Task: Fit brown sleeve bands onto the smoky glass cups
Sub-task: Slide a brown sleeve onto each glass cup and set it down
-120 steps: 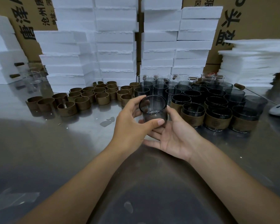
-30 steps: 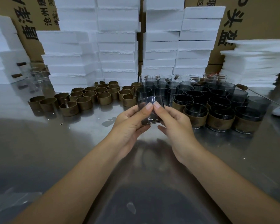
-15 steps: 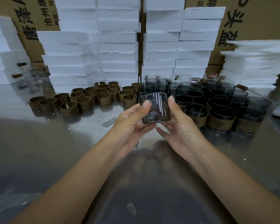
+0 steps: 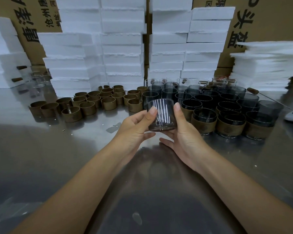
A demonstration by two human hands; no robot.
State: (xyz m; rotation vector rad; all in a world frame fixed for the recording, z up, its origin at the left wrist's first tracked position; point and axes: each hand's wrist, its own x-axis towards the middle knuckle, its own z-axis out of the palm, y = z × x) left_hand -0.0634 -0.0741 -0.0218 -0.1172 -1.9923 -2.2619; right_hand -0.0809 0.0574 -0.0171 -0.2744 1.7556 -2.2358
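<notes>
Centre frame, above a steel bench point(image 4: 57, 157), the left hand point(image 4: 135, 127) and right hand point(image 4: 183, 132) both grip one empty, unbanded smoky glass cup point(image 4: 162, 115); loose brown sleeve bands point(image 4: 90, 107) stand middle left; banded cups point(image 4: 230, 124) middle right.

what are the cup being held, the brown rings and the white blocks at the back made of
The cup looks like smoky grey glass, glossy: see-through, with sharp light streaks. The brown rings seem to be matte leather-like or card sheet: curled strips, some with an open seam. The white blocks are likely foam: rough, crumbly edges.
</notes>
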